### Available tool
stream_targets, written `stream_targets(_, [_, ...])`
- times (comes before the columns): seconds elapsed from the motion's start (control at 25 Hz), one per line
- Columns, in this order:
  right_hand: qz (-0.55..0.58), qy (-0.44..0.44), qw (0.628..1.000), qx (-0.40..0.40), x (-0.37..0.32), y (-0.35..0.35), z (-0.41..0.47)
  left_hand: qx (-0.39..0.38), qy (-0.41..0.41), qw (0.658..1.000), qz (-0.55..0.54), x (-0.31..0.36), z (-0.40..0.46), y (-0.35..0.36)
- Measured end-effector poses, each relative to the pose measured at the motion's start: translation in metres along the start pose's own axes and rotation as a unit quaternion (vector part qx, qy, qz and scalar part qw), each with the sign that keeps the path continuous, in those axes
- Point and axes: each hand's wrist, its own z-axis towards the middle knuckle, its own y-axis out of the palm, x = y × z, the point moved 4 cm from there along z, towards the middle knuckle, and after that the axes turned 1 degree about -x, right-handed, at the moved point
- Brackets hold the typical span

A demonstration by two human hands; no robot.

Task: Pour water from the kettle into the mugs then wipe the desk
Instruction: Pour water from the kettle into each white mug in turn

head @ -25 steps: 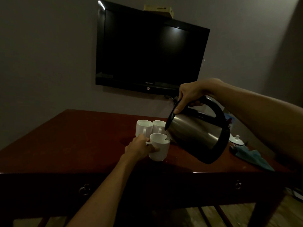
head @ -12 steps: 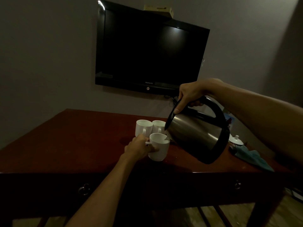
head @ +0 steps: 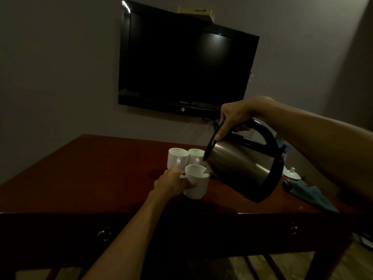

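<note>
A: How is the right hand (head: 234, 116) set?

B: It comes in from the right on a raised forearm, wrist bent down, fingers wrapped round the black handle of the steel kettle (head: 242, 165), the thumb lying along the black lid. The kettle hangs in the air, tipped steeply left, with its spout just over the rim of the nearest mug (head: 196, 182).

A: And the left hand (head: 171, 183)?

B: The arm reaches up from the bottom of the view, over the front edge of the desk (head: 101, 174). The fingers are closed on that mug's handle. The mug sits near the middle of the desk, leaning slightly toward the spout.

A: The other mugs?

B: Two white mugs (head: 177, 160) stand upright just behind it, touching each other, handles toward the camera. Whether water is running from the spout, I cannot tell in this dim light.

A: Anything to the right?

B: A blue cloth (head: 310, 196) lies crumpled near the desk's right edge, beside a small white lidded pot (head: 292, 174). A dark television (head: 181, 63) hangs on the wall behind.
</note>
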Motion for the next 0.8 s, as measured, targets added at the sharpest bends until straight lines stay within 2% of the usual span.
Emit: stream_targets(0.8, [0.0, 0.003, 1.0, -0.009, -0.0012, 0.0, 0.0013, -0.004, 0.011, 1.0, 0.003, -0.0032, 0.0046, 0.0017])
